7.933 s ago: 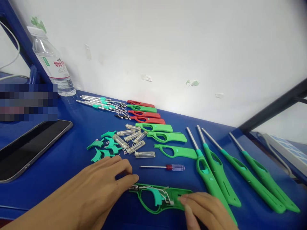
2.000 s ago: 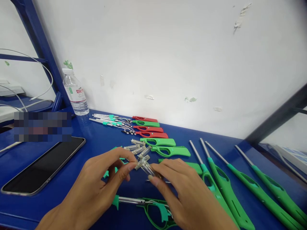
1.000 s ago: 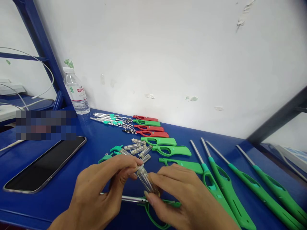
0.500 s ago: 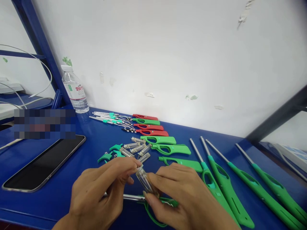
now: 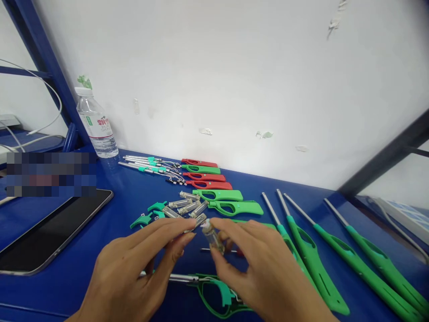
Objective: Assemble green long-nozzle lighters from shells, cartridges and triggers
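A small clear fuel tank (image 5: pixel 214 239) with a white top is tilted between the thumb and fingers of my right hand (image 5: pixel 268 268). Just left of its top is my left hand (image 5: pixel 130 264), thumb and forefinger apart, with nothing visible between them. Below both hands lies an opened green lighter shell (image 5: pixel 203 297). It contains a teal trigger (image 5: pixel 224 293) and wires, and a metal tube (image 5: pixel 182 278) runs left from it under my left hand. Part of the shell is hidden by my right hand. Between the hands shows a thin metal shaft (image 5: pixel 214 250) with a red end.
Behind my hands lie several clear tanks (image 5: pixel 187 208), teal triggers (image 5: pixel 142 220), metal tubes with wires (image 5: pixel 147 165), and red and green shells (image 5: pixel 221 195). Long green lighters (image 5: pixel 318 264) lie right. A phone (image 5: pixel 56 228) and water bottle (image 5: pixel 97 125) are left, before a white wall.
My left fingers have come off the tank's top and spread apart. My right hand has shifted its grip up towards the tank's top. The lighter shell below shows more; the view has moved slightly.
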{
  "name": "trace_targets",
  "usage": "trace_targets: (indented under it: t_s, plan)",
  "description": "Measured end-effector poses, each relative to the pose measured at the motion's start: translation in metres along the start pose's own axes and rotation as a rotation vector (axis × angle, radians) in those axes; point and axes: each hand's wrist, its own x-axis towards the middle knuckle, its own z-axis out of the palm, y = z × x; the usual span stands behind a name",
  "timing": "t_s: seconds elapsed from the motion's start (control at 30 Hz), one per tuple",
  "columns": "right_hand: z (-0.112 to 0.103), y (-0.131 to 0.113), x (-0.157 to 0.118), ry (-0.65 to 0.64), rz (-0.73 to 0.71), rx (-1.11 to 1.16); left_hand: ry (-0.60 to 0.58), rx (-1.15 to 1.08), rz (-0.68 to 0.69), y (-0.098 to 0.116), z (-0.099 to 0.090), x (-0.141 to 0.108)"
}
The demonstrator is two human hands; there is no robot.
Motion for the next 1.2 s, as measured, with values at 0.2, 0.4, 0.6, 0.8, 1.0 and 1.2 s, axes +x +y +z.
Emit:
trace_targets:
  t_s: [0.2,0.4,0.6,0.8,1.0,1.2]
  plan:
    - [-0.014,0.007,-0.004,-0.044,0.211,-0.074,-0.307,0.169,0.24,-0.002,-0.001,-0.005]
    - [-0.025,0.003,-0.002,-0.128,0.294,0.124,-0.595,0.194,0.225,-0.01,0.002,-0.004]
    - [-0.024,0.006,-0.015,-0.4,0.282,0.094,-0.704,0.179,0.191,-0.013,0.004,-0.004]
    - [-0.027,0.014,-0.028,-0.506,0.215,0.078,-0.663,0.131,0.189,-0.021,0.0,-0.004]
    - [-0.015,0.012,-0.022,-0.522,0.254,0.098,-0.576,0.09,0.101,-0.04,-0.01,-0.011]
    - [-0.004,0.01,-0.011,-0.578,0.249,0.06,-0.603,0.069,0.093,-0.039,-0.014,-0.007]
